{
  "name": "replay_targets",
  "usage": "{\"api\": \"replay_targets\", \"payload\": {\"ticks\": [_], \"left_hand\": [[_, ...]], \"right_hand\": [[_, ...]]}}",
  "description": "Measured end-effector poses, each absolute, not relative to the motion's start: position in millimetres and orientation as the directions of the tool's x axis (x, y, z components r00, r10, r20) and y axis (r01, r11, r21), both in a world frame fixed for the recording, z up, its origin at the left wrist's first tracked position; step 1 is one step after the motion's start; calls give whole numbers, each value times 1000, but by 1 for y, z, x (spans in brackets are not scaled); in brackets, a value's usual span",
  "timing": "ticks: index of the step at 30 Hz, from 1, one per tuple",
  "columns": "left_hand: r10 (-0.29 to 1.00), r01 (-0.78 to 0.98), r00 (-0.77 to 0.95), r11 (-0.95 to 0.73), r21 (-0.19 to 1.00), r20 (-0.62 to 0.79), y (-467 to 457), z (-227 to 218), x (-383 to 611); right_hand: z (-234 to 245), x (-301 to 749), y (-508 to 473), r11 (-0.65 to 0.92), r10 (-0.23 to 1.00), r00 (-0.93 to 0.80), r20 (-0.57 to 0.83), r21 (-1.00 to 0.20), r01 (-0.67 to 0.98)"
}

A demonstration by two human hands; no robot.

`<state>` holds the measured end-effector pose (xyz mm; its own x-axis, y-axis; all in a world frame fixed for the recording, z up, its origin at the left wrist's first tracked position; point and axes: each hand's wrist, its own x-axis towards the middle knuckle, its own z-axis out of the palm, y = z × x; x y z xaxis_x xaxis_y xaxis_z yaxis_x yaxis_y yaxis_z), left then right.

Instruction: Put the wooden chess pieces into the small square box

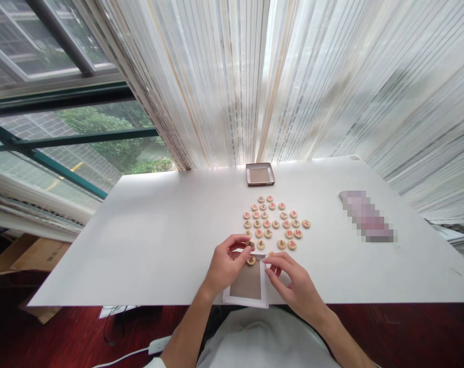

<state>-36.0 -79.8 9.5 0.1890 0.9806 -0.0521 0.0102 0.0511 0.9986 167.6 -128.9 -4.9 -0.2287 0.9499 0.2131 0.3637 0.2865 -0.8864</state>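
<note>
One disc (251, 245) is pinched by the left hand (225, 261). The right hand (296, 278), loosely open, adjoins the box (264, 289) at the table's (147, 255) near edge.

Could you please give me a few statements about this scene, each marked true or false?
1. The left hand pinches a round piece. True.
2. The right hand is beside the near tray. True.
3. The far tray stands close to the curtain. True.
4. The far tray is filled with pieces. False: its brown floor shows.
5. Every visible character is red. False: the spread-out pieces bear red or black ones.
6. Nothing lies to their right. False: a pixelated object does.
</note>
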Motion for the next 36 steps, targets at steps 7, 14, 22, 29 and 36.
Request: {"api": "replay_targets", "payload": {"ticks": [7, 14, 22, 29, 36], "left_hand": [[992, 5, 109, 70, 998, -70, -73, 2, -54], [990, 49, 116, 70, 996, -75, -75, 7, -51], [987, 91, 154, 32, 995, -46, -77, 12, -47], [981, 135, 190, 1, 991, -27, -77, 13, -47], [971, 222, 240, -58, 973, 3, -81, 21, -46]], "right_hand": [[-23, 171, -134, 386, 905, -344, 251, -825, 413], [-27, 171, -132, 418, 893, -349, 282, -808, 415], [-23, 173, -133, 381, 913, -304, 273, -836, 394], [-28, 174, -132, 371, 915, -309, 259, -840, 395], [-26, 174, -132, 365, 920, -285, 268, -848, 384]]}}
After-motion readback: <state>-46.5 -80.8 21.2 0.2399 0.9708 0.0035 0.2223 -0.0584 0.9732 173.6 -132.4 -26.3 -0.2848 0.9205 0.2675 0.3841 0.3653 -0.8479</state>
